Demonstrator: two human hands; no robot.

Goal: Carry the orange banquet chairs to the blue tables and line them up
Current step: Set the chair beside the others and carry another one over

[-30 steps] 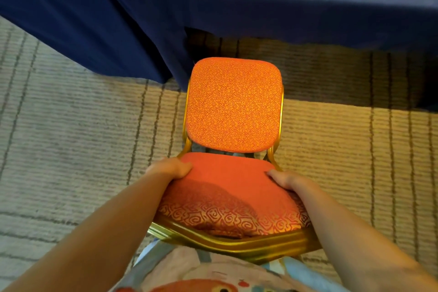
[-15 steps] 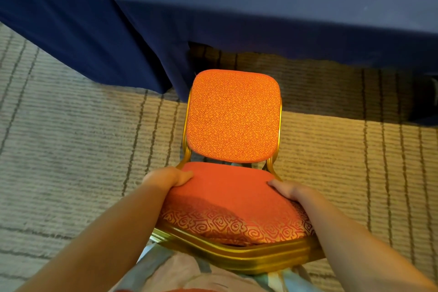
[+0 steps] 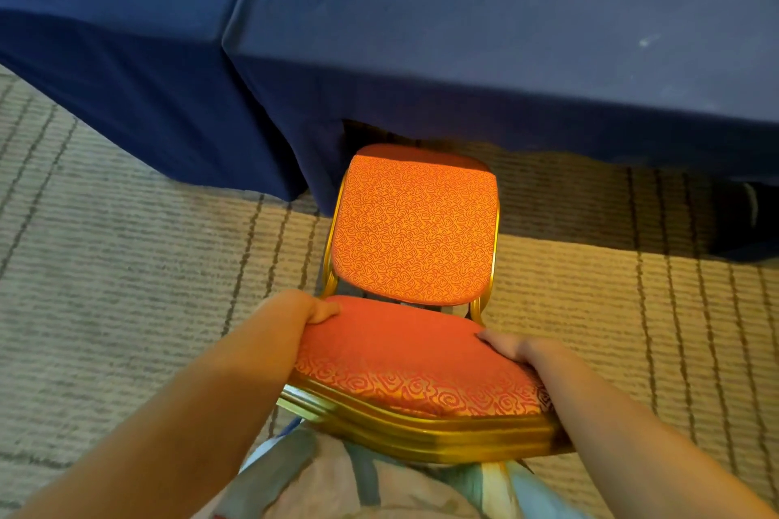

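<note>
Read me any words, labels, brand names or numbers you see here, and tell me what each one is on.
None can be read.
The orange chair carries only a swirl pattern, the blue tablecloth only a pale fleck, and the shirt a printed picture with no legible letters.

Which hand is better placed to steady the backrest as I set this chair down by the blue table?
Left, probably. The left hand grips the seat edge right beside the backrest; the right hand grips the seat farther from it.
</note>
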